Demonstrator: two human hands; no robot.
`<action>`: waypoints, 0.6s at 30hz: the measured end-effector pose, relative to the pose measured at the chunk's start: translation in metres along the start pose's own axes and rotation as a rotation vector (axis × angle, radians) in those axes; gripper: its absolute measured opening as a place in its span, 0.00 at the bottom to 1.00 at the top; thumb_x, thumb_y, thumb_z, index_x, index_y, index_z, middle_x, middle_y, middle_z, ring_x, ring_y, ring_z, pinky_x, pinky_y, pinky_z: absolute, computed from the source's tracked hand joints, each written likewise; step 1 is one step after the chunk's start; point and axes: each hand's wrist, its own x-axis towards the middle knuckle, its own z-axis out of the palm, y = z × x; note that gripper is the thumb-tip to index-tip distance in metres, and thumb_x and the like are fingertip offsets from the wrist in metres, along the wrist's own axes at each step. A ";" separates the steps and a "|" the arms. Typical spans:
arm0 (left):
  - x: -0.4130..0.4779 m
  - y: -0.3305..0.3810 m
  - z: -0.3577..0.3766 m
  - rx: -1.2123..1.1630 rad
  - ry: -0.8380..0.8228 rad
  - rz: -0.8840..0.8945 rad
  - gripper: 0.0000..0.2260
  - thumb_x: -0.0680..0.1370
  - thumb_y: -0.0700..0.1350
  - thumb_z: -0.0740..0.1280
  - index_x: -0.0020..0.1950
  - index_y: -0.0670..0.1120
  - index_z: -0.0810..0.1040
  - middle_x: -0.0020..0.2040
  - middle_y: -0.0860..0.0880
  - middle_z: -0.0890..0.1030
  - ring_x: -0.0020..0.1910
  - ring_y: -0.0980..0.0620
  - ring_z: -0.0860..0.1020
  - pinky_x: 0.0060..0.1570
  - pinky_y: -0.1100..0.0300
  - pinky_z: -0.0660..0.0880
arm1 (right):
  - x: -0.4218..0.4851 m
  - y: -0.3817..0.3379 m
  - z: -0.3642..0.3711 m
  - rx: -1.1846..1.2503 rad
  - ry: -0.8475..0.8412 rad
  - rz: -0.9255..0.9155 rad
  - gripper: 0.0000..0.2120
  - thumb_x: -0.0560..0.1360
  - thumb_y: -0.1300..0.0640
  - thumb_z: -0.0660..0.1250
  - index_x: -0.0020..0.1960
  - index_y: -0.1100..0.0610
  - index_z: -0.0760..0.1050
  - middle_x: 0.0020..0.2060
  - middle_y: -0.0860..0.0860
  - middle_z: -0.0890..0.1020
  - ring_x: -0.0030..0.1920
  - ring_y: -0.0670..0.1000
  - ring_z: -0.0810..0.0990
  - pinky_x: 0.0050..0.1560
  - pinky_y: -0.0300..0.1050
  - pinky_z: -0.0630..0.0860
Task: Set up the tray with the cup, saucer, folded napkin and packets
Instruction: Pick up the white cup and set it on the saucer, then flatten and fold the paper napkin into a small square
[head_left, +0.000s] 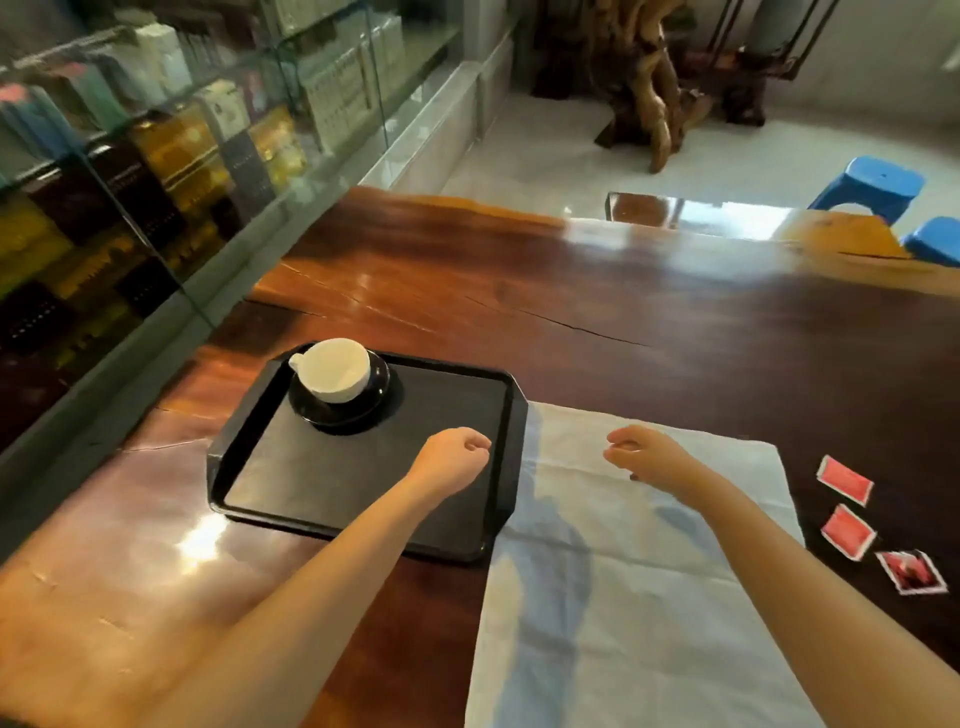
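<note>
1. A glossy dark wooden surface fills the view, with a glass display case of boxed goods along its left edge and a pale tiled floor beyond its far end.
2. The left hand hovers over the near right part of the tray, fingers curled loosely inward, holding nothing.
3. The right hand hovers over the far part of the napkin, fingers likewise curled in and empty; the two hands are near each other but apart.
4. Under the left hand lies the black tray, its right rim touching or just overlapping the napkin's left edge; which one, I cannot tell.
5. Beyond the left hand, in the tray's far left corner, a white cup sits upright on a black saucer.
6. Under the right hand and forearm, the pale blue napkin lies spread flat and unfolded on the surface.
7. To the right of the right hand, off the napkin, three red packets lie in a loose line on the surface.
8. Far beyond the right hand, two blue stools stand at the surface's far right.
</note>
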 end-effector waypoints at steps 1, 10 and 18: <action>-0.004 0.008 0.016 0.030 -0.018 0.017 0.14 0.79 0.43 0.58 0.63 0.48 0.76 0.61 0.48 0.78 0.59 0.49 0.75 0.57 0.56 0.73 | -0.010 0.018 -0.007 -0.005 0.013 0.016 0.18 0.76 0.55 0.65 0.64 0.59 0.72 0.61 0.56 0.77 0.56 0.55 0.76 0.60 0.51 0.74; -0.039 0.015 0.199 0.280 -0.121 0.080 0.20 0.77 0.43 0.57 0.70 0.46 0.68 0.69 0.43 0.71 0.68 0.42 0.68 0.65 0.52 0.67 | -0.099 0.190 0.012 -0.402 0.111 0.141 0.28 0.78 0.50 0.60 0.73 0.60 0.57 0.72 0.59 0.62 0.72 0.58 0.60 0.70 0.48 0.56; -0.094 -0.073 0.258 0.803 -0.083 0.436 0.28 0.76 0.58 0.51 0.74 0.49 0.60 0.76 0.45 0.58 0.76 0.44 0.53 0.71 0.54 0.44 | -0.146 0.269 0.034 -0.582 0.077 -0.074 0.34 0.79 0.49 0.56 0.76 0.58 0.43 0.77 0.54 0.43 0.76 0.54 0.39 0.75 0.48 0.42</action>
